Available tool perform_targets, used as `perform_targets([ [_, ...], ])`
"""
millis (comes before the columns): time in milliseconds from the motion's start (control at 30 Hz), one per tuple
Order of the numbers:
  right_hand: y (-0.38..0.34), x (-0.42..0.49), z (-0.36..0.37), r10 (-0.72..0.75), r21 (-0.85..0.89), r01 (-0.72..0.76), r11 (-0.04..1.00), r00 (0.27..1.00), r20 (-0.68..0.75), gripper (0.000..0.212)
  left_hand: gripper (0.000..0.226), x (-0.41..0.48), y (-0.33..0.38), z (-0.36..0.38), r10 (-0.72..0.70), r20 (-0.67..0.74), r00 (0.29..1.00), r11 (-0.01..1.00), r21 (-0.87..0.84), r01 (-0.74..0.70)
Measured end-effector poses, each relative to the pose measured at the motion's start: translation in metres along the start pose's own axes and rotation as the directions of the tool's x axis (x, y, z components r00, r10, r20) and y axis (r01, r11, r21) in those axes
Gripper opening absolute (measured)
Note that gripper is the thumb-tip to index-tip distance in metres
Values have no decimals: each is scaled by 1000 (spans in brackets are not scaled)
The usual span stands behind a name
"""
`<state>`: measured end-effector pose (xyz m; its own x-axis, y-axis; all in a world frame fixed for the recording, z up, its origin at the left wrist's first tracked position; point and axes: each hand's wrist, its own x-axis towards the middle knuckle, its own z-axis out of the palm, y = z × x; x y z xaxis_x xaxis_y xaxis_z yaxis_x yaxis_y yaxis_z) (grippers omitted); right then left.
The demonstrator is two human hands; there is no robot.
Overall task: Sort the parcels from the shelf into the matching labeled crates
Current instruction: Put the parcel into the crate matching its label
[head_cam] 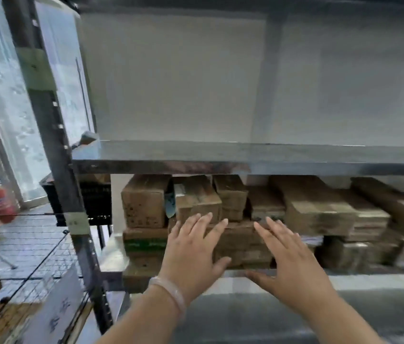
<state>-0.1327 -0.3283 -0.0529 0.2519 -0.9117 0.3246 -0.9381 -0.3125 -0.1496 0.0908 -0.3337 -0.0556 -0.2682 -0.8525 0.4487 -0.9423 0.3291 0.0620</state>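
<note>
Parcels — brown cardboard boxes — lie stacked two or three layers deep on the lower shelf, running from just right of the left upright to the right limit of the view. The upper shelf board sits directly above the stack. Left hand and right hand both reach towards the front of the stack near the shelf's left end, backs upward, fingers straight and spread. Both are released and grasp nothing. One low box in the middle layer shows between the two hands; whether either hand touches it cannot be told. A clear bangle circles the left wrist. A black crate stands behind the left upright, at the shelf's left end. Further left, a red fire extinguisher stands by the window. A wire-mesh crate sits in the lower left, with a white label card on its near side — the characters are too blurred to read. The whole frame is slightly smeared, and parcel markings are not legible.
</note>
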Motion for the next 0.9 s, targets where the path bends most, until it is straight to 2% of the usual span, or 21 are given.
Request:
perform_targets([
  [167, 128, -75, -53, 207, -73, -208, 975, 978, -19, 98, 71, 43, 149, 27, 155, 13, 988, 984, -91, -153],
  [467, 330, -200, -129, 404, -135, -411, 901, 911, -76, 94, 71, 96, 398, 70, 386, -12, 922, 900, -214, -380],
  [667, 415, -256, -155, 542, -131, -554, 822, 832, -121, 92, 71, 125, 514, 100, 494, -22, 869, 828, -292, -478],
  [900, 503, -278, -157, 646, -111, -655, 748, 756, -108, 89, 70, 177, 611, 152, 573, -26, 819, 756, -369, -540],
])
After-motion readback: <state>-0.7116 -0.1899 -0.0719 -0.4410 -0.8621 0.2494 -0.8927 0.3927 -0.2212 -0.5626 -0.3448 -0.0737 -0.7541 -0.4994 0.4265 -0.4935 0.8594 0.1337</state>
